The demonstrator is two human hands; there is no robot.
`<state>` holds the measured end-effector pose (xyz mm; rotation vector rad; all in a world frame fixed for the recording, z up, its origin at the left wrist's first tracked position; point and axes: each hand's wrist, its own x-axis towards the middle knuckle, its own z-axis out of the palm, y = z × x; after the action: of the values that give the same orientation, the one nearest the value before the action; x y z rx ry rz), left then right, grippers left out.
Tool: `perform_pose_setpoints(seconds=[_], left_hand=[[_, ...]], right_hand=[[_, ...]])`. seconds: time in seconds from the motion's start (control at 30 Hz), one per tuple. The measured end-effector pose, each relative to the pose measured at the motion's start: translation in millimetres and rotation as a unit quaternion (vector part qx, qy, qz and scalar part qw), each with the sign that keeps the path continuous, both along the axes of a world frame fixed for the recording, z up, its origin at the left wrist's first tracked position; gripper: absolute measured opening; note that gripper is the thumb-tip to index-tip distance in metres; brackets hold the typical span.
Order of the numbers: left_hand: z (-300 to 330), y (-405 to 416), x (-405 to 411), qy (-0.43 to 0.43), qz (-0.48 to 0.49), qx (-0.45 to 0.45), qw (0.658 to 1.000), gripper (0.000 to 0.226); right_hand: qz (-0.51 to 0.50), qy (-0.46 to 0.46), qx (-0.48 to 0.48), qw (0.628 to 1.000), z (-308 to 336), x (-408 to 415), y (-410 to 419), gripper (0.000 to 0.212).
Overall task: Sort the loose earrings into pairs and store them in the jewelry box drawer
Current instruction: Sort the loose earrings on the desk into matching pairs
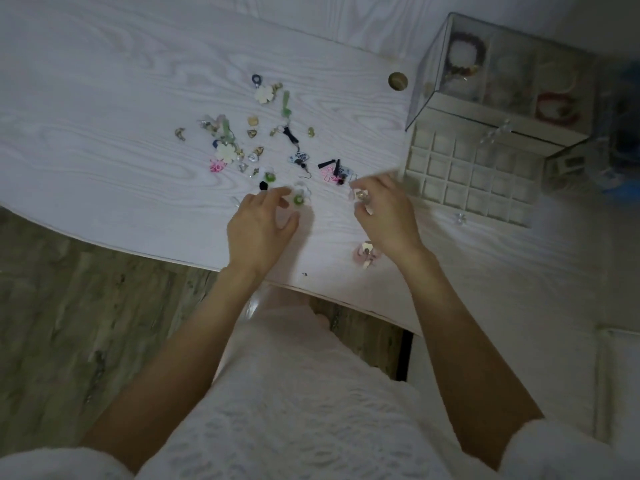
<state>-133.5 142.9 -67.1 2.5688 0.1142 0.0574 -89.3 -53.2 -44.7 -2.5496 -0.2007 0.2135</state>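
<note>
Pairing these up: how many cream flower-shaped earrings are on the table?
2. One cream flower-shaped earring lies at the far edge of the scatter; the other lies left of centre. More may be hidden.

Dim, bluish, flat light; corners darken and bend with wide-angle distortion, and the right hand (384, 213) is motion-blurred.

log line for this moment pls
left hand: reaching at green flower earring | right hand: pinching small earring | drawer: open | loose earrings: still on table
</note>
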Motion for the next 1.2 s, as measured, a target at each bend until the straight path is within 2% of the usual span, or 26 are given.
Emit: perform_pose_setpoints(seconds=[0.17, 0.3, 0.47, 0.67, 0.77, 0.87, 1.07, 1.2], left_hand=[[-11, -12, 30, 0.031, -0.044, 0.003, 0.999, 0.039], [-16, -13, 40, 0.063, -0.060, -0.007, 0.996, 0.026], [-16, 3, 39, 0.031, -0.061, -0.009, 0.998, 0.021], [-3, 11, 76, -0.008, -0.083, -0.003, 0.997, 0.027], [-8, 10, 98, 0.034, -0.133, 0.018, 0.990, 0.034], [-10, 11, 107, 0.077, -0.166, 0.033, 0.983, 0.031], [-6, 14, 114, 0.092, -0.158, 0.042, 0.982, 0.024], [-6, 15, 118, 0.088, -0.174, 0.041, 0.980, 0.024]], right_hand=[[-0.016, 0.003, -0.067, 0.998, -25, 48, 25, 0.039], [-0.019, 0.035, -0.054, 0.998, -27, 58, 28, 0.040], [0.002, 0.047, -0.061, 0.997, -25, 54, 22, 0.031], [0.009, 0.039, -0.057, 0.998, -27, 53, 23, 0.037], [0.010, 0.052, -0.074, 0.996, -26, 58, 26, 0.030], [0.005, 0.062, -0.072, 0.995, -24, 60, 25, 0.027], [0.047, -0.023, -0.120, 0.991, -19, 59, 21, 0.029], [0.065, 0.009, -0.136, 0.989, -20, 63, 23, 0.026]])
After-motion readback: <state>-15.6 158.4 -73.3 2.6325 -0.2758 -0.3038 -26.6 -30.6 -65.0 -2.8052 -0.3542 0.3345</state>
